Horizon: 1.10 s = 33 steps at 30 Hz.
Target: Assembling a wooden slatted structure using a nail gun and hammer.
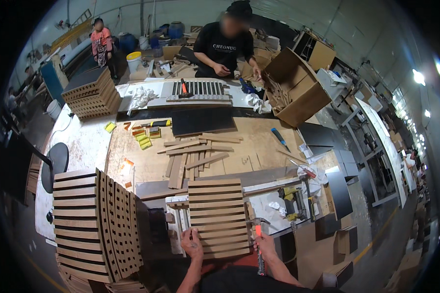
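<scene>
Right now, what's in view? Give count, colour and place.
Slatted panel: one, brown, front centre
Hammer: one, orange and dark, panel's right
Panel stacks: at least two, brown, left
Loose strips: over ten, tan, mid-table
Board: one, black, beyond strips
Far panel: one, pale and black, far table
Second hammer: one, orange and black, on far panel
Cardboard box: one, brown, far right
Yellow pieces: several, yellow, left of strips
Co-worker: one, black-clothed, across table
Standing person: one, pink-topped, upper left
Left hand: one, bare, panel's left edge
Right hand: one, bare, gripping hammer
</scene>
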Motion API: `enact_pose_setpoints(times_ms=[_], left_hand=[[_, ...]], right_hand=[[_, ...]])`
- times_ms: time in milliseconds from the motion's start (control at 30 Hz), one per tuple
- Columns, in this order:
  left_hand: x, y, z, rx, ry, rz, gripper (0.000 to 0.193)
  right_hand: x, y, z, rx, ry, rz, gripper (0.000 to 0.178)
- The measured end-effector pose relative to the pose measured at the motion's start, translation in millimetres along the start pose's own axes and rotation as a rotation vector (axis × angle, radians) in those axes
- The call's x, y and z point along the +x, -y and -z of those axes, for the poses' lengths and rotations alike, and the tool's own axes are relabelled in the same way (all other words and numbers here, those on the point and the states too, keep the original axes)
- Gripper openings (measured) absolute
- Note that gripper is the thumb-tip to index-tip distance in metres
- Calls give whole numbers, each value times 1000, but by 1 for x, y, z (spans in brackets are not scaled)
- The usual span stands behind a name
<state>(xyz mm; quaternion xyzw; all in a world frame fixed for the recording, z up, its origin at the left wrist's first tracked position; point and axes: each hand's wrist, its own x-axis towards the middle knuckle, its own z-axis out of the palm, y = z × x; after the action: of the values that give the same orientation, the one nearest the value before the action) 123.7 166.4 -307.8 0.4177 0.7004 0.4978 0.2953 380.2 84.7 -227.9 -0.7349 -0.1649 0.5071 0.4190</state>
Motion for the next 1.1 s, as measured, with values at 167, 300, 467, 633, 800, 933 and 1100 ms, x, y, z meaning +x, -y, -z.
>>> enact_pose_setpoints(times_ms=[167,300,467,633,800,933,1100], left_hand=[[1,-2,2,55,13,-41,17],[0,-12,8,59,40,-56,14],[-2,-12,10,48,12,-5,18],[-2,-15,5,48,-33,-100,12],[1,-15,2,70,42,-69,14],[-10,-21,9,135,16,-145,16],[-14,-24,14,103,42,-175,21]], right_hand=[[-1,2,-3,46,-34,-27,14],[4,-7,-1,62,-102,42,9],[3,3,9,-42,34,-17,7],[-4,12,0,29,12,-41,6],[7,-2,8,18,30,-31,8],[6,1,4,22,15,-39,11],[10,-12,6,18,14,-34,12]])
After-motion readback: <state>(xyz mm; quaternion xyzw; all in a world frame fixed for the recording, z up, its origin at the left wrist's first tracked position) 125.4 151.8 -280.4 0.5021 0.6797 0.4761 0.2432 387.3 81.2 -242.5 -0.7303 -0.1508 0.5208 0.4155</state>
